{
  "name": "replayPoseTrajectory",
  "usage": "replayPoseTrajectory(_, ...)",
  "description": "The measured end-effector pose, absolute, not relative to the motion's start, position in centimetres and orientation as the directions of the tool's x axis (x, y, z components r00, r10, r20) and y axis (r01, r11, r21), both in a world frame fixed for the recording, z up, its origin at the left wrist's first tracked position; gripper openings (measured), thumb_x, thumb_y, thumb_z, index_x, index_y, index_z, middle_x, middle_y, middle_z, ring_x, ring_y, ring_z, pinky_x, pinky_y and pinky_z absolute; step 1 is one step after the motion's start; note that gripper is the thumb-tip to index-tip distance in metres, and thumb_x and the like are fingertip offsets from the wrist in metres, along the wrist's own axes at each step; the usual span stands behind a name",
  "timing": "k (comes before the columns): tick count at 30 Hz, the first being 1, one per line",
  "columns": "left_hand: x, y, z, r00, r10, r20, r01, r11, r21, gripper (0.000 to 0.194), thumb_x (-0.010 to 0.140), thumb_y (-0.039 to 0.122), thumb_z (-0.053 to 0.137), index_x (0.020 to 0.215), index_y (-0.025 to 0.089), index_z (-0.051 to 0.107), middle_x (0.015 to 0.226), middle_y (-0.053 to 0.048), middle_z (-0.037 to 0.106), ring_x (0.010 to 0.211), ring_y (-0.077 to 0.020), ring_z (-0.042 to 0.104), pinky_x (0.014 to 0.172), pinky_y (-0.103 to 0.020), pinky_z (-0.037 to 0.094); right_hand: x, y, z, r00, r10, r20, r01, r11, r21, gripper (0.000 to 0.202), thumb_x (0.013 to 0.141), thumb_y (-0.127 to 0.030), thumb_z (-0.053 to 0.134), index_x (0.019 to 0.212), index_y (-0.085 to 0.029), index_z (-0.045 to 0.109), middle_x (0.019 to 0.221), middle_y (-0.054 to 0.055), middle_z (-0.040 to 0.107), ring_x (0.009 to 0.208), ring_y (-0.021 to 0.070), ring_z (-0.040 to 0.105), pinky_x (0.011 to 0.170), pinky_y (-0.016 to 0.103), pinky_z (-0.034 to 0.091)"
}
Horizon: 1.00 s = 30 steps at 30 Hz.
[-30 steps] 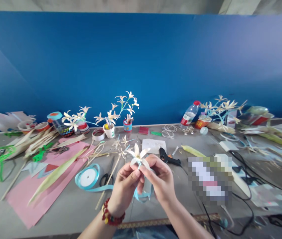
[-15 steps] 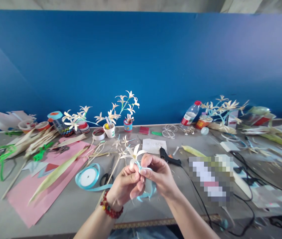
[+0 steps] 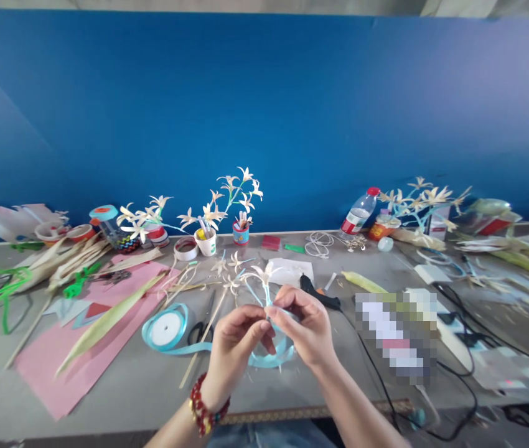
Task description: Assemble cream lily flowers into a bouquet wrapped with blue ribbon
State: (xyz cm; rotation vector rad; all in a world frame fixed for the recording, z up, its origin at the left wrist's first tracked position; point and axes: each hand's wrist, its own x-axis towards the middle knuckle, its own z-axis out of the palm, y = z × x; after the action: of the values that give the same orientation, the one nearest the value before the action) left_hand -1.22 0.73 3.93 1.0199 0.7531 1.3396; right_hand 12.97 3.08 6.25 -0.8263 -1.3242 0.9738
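Note:
A pale artificial flower (image 3: 264, 275) stands upright just above my fingertips, its thin stem wrapped in light blue ribbon. My right hand (image 3: 305, 323) pinches this stem between thumb and forefinger. My left hand (image 3: 240, 339), with a red bead bracelet on the wrist, has its fingers closed at the stem's lower end, partly hidden by the right thumb. Light blue ribbon (image 3: 271, 359) loops on the table below both hands. It leads left to a ribbon spool (image 3: 167, 328) lying flat. Black-handled scissors (image 3: 198, 333) lie beside the spool, partly under the ribbon.
A black glue gun (image 3: 319, 294) with a cord lies right of my hands. Pink paper (image 3: 73, 364) with a corn husk (image 3: 112, 323) is at left. Finished flowers stand in a white cup (image 3: 206, 244) near the blue wall. Cables and a power strip (image 3: 455, 345) lie at right.
The flower has moved slightly right and turned more upright, showing more stem. My left hand has shifted a little right, and the ribbon's loop below lies more spread out.

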Motion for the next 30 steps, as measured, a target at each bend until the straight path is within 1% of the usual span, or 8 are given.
replayPoseTrajectory(5, -1.1, 0.5, 4.2, 0.119, 0.986, 0.121, -0.424, -0.060, 0.903, 0.022, 0.089, 0.035, 0.070, 0.082, 0.015, 0.069, 0.064, 0.000, 0.066, 0.050, -0.0101, 0.061, 0.053, -0.022, 0.050, 13.0, 3.0, 6.2, -0.044, 0.914, 0.404, -0.107, 0.398, -0.911, 0.023, 0.082, -0.026, 0.075, 0.065, -0.018, 0.060, 0.065, -0.001, 0.059, 0.057, 0.0114, 0.054, 0.051, 0.022, 0.042)
replayPoseTrajectory(10, -1.2, 0.3, 3.8, 0.133, 0.985, 0.113, -0.497, -0.032, 0.867, 0.017, 0.089, 0.030, 0.071, 0.083, 0.014, 0.070, 0.064, 0.000, 0.066, 0.049, -0.0083, 0.059, 0.052, -0.019, 0.048, 13.3, 2.8, 6.6, -0.101, 0.921, 0.375, -0.113, 0.364, -0.925, 0.021, 0.082, -0.027, 0.076, 0.067, -0.018, 0.064, 0.066, 0.000, 0.061, 0.057, 0.0115, 0.055, 0.051, 0.022, 0.042)
replayPoseTrajectory(13, -1.2, 0.4, 3.7, 0.193, 0.979, 0.067, -0.587, 0.061, 0.807, 0.017, 0.085, 0.030, 0.075, 0.081, 0.014, 0.070, 0.062, 0.000, 0.066, 0.046, -0.0074, 0.057, 0.047, -0.017, 0.045, 13.4, 2.7, 6.7, -0.146, 0.934, 0.325, -0.201, 0.294, -0.934, 0.019, 0.083, -0.028, 0.077, 0.071, -0.018, 0.065, 0.067, 0.000, 0.062, 0.055, 0.0116, 0.059, 0.049, 0.022, 0.045)
replayPoseTrajectory(16, -1.2, 0.8, 3.7, 0.305, 0.952, 0.016, -0.658, 0.198, 0.726, 0.020, 0.081, 0.030, 0.079, 0.077, 0.013, 0.070, 0.058, 0.000, 0.066, 0.040, -0.0058, 0.053, 0.042, -0.015, 0.040, 13.2, 2.7, 6.7, -0.211, 0.939, 0.270, -0.350, 0.186, -0.918, 0.019, 0.083, -0.027, 0.078, 0.073, -0.018, 0.065, 0.069, -0.001, 0.063, 0.049, 0.0113, 0.062, 0.045, 0.022, 0.048)
replayPoseTrajectory(20, -1.2, 1.3, 3.4, 0.405, 0.913, 0.050, -0.696, 0.272, 0.665, 0.017, 0.082, 0.026, 0.079, 0.077, 0.012, 0.070, 0.056, -0.001, 0.067, 0.036, -0.0040, 0.050, 0.040, -0.013, 0.036, 13.0, 2.8, 6.7, -0.306, 0.928, 0.214, -0.487, 0.040, -0.872, 0.021, 0.081, -0.028, 0.080, 0.073, -0.017, 0.064, 0.065, -0.002, 0.063, 0.044, 0.0129, 0.065, 0.041, 0.021, 0.052)
replayPoseTrajectory(23, -1.4, 1.6, 3.0, 0.456, 0.884, 0.100, -0.699, 0.287, 0.655, 0.015, 0.083, 0.025, 0.078, 0.078, 0.013, 0.071, 0.055, -0.001, 0.068, 0.035, -0.0033, 0.049, 0.041, -0.014, 0.036, 12.9, 2.9, 6.8, -0.347, 0.921, 0.179, -0.520, -0.030, -0.853, 0.023, 0.077, -0.028, 0.083, 0.072, -0.017, 0.064, 0.062, -0.002, 0.065, 0.042, 0.0131, 0.065, 0.041, 0.022, 0.054)
replayPoseTrajectory(28, -1.7, 2.2, 2.8, 0.497, 0.862, 0.099, -0.670, 0.308, 0.676, 0.018, 0.081, 0.027, 0.079, 0.076, 0.012, 0.071, 0.055, 0.000, 0.067, 0.036, -0.0042, 0.050, 0.042, -0.015, 0.037, 13.1, 3.0, 6.7, -0.430, 0.893, 0.131, -0.511, -0.121, -0.851, 0.024, 0.077, -0.030, 0.084, 0.072, -0.017, 0.064, 0.059, -0.002, 0.066, 0.042, 0.0164, 0.068, 0.042, 0.025, 0.056)
replayPoseTrajectory(30, -1.8, 2.4, 2.7, 0.533, 0.840, 0.107, -0.652, 0.326, 0.685, 0.019, 0.081, 0.027, 0.079, 0.075, 0.012, 0.070, 0.054, 0.000, 0.065, 0.036, -0.0045, 0.050, 0.041, -0.015, 0.037, 13.2, 3.1, 6.6, -0.439, 0.890, 0.123, -0.497, -0.127, -0.858, 0.024, 0.077, -0.031, 0.084, 0.074, -0.017, 0.064, 0.059, -0.001, 0.067, 0.043, 0.0173, 0.068, 0.042, 0.025, 0.056)
